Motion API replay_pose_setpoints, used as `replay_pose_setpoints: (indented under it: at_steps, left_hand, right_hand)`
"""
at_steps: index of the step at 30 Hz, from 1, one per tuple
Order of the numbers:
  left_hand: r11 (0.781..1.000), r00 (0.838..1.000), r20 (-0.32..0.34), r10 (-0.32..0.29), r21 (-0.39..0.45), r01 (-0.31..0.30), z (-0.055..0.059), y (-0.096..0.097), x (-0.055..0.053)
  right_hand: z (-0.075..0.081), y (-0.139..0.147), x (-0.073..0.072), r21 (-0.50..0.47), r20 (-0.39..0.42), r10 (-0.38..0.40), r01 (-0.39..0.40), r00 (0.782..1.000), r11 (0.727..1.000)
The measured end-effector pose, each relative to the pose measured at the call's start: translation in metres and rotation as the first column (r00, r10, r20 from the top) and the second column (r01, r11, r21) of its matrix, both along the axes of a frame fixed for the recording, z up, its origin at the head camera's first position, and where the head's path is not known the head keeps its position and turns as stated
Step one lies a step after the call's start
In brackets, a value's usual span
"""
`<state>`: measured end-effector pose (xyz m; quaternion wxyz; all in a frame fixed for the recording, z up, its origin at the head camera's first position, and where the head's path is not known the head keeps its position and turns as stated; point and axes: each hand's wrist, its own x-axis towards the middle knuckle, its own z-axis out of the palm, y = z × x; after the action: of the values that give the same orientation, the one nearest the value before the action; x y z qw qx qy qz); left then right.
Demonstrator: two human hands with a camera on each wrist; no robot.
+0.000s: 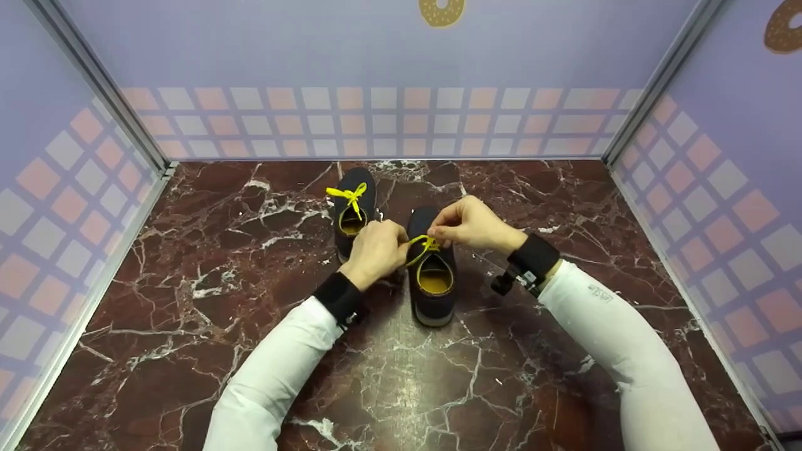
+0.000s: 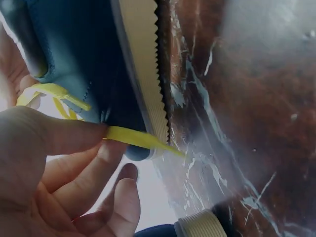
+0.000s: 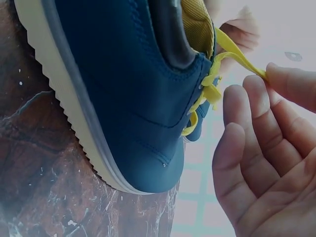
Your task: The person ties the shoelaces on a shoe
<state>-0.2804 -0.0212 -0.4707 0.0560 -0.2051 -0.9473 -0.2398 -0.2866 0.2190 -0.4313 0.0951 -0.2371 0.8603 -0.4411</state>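
Observation:
A dark blue shoe [image 1: 434, 308] with a yellow lining stands on the floor between my hands, toe pointing away. My left hand [image 1: 379, 247] is at the left of its opening and pinches a yellow shoelace [image 2: 129, 137] between thumb and fingers, the lace end sticking out past them. Over the laced front, my right hand [image 1: 473, 224] pinches the yellow lace [image 3: 242, 58] between thumb and fingertip; its other fingers are loosely bent. Left of this shoe stands a matching dark shoe [image 1: 359, 178] with a yellow bow [image 1: 353, 196] on it, partly hidden by my left hand.
The shoes stand on a dark red marbled surface [image 1: 250, 294] with white veins. Purple walls [image 1: 301, 56] with a pink and white checked band enclose it at the back and both sides. Dark wrist straps [image 1: 534, 258] with small cameras sit over white sleeves.

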Motion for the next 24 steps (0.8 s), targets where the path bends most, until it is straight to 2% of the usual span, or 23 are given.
replay_pose_setpoints:
  at_steps: [6, 13, 17, 24]
  left_hand:
    - [0.995, 1.0, 0.028, 0.0, 0.097, -0.002, 0.01, -0.005, -0.001]
    - [0.962, 0.996, 0.084, 0.001, 0.271, -0.023, 0.026, -0.009, 0.001]
    - [0.95, 0.994, 0.112, -0.008, 0.312, -0.028, 0.032, -0.009, 0.004]
    - [0.939, 0.982, 0.181, -0.054, 0.344, -0.012, 0.037, -0.007, 0.01]
  right_hand:
    - [-0.001, 0.001, 0.0, -0.007, 0.005, 0.003, -0.003, 1.0, 1.0]
    - [-0.001, 0.0, 0.0, -0.004, -0.002, 0.004, -0.004, 1.0, 1.0]
    - [0.0, 0.0, 0.0, -0.007, 0.001, -0.001, 0.001, 1.0, 1.0]
    - [0.001, 0.001, 0.0, -0.005, -0.001, 0.007, -0.007, 1.0, 1.0]
